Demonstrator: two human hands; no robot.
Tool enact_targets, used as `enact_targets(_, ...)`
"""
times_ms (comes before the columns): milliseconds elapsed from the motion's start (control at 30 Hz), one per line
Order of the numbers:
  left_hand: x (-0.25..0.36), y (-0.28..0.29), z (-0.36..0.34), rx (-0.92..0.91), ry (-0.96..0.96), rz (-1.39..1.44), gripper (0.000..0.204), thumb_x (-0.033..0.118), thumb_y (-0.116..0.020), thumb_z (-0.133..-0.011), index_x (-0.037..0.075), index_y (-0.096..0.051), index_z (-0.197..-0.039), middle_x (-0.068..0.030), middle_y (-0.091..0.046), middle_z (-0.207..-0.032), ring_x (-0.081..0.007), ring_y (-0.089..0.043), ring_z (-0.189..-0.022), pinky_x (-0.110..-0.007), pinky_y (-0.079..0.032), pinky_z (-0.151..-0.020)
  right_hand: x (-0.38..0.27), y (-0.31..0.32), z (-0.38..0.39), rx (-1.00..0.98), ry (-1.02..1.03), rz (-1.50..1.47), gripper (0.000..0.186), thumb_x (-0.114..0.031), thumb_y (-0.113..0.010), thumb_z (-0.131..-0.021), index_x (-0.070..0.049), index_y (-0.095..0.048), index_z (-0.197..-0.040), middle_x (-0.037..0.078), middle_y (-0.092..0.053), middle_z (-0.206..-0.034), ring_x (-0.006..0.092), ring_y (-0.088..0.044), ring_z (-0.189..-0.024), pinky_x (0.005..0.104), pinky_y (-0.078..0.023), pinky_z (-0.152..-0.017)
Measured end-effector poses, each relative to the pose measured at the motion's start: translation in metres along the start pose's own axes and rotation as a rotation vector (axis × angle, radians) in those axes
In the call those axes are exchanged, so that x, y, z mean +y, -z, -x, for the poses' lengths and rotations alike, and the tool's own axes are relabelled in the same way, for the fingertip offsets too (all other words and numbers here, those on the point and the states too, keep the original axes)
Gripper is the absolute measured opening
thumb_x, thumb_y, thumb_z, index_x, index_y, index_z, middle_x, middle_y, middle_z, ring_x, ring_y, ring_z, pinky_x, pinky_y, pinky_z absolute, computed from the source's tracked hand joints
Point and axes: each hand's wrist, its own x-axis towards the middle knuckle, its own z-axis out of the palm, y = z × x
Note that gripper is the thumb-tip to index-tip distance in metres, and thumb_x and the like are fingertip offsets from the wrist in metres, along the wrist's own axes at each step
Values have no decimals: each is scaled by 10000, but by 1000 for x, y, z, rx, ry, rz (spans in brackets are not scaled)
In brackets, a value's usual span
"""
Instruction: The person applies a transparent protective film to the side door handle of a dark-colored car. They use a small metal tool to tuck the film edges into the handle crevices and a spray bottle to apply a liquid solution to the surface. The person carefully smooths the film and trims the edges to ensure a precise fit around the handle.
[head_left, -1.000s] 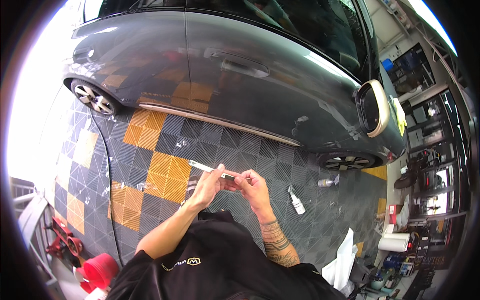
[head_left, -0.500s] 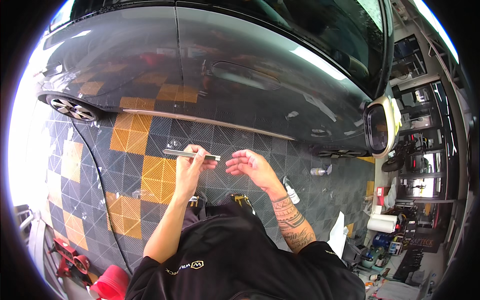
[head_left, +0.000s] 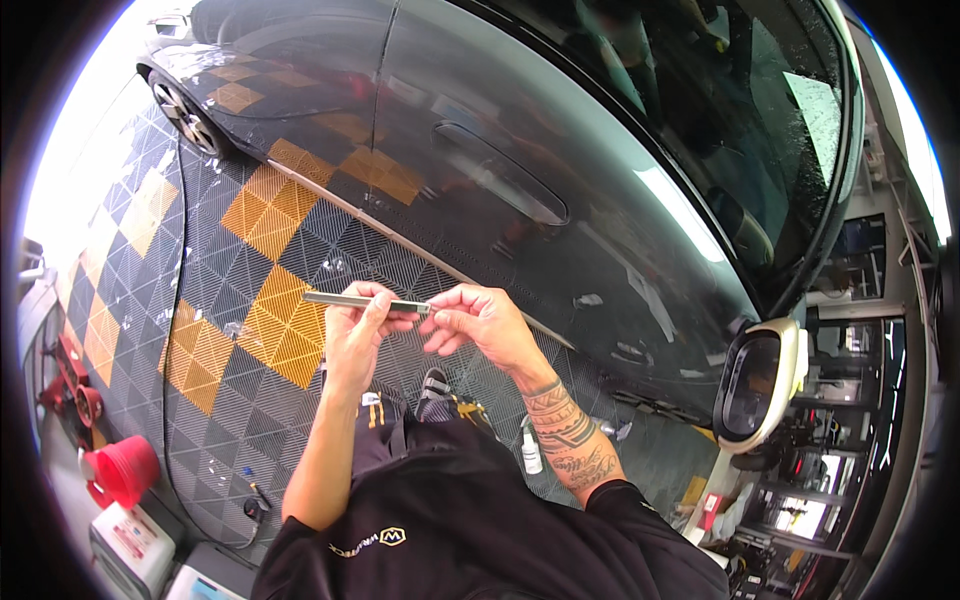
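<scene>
My left hand (head_left: 352, 340) is closed on a slim metal utility knife (head_left: 362, 301), held level with its dark end to the right, over the tiled floor. My right hand (head_left: 480, 328) has thumb and forefinger at that end, seemingly pinching it, with the other fingers loosely curled. Beyond both hands is the side of a dark grey car (head_left: 470, 90), with a recessed door handle (head_left: 500, 172) and a pale-cased side mirror (head_left: 790, 380) at the right.
My feet (head_left: 435, 395) stand on grey and orange floor tiles (head_left: 280, 320). A white spray bottle (head_left: 531, 450) lies by my right forearm. A black cable (head_left: 176, 300) crosses the left floor, near a red bucket (head_left: 128, 470). Shelving and windows line the right.
My view has swung, so the car now slants down to the right. My right hand, apart from the knife half a second ago, has come back to its right end. My left hand keeps holding it.
</scene>
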Motion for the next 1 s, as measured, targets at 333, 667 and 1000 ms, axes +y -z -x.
enact_targets(333, -67, -27, 70, 246, -29, 102, 155, 136, -547, -956, -19, -535, -951, -136, -631, -879, -240, -684, -780, -299, -584, -680, 42, 44, 37, 53, -29, 180, 145, -89, -617, -903, 24, -660, -983, 73, -662, -703, 86, -607, -516, 185, -447, -426)
enact_targets(667, -45, -2, 66, 146, 3, 143, 177, 177, -553, -959, 1, -545, -965, -124, -632, -876, -222, -672, -785, -283, -563, -658, 48, -3, 23, -21, 56, -12, 172, -92, -614, -909, 47, -650, -1005, 110, -679, -751, 132, -641, -555, 212, -503, -486)
enact_targets(1000, -47, 89, 28, -176, 193, -132, 209, 193, -702, -855, 61, -556, -926, 6, -456, -892, -131, -545, -826, -315, -474, -738, 43, -41, -35, -298, -215, 349, 467, -2, -572, -892, -17, -374, -1315, 108, -653, -849, 145, -656, -666, 227, -510, -548)
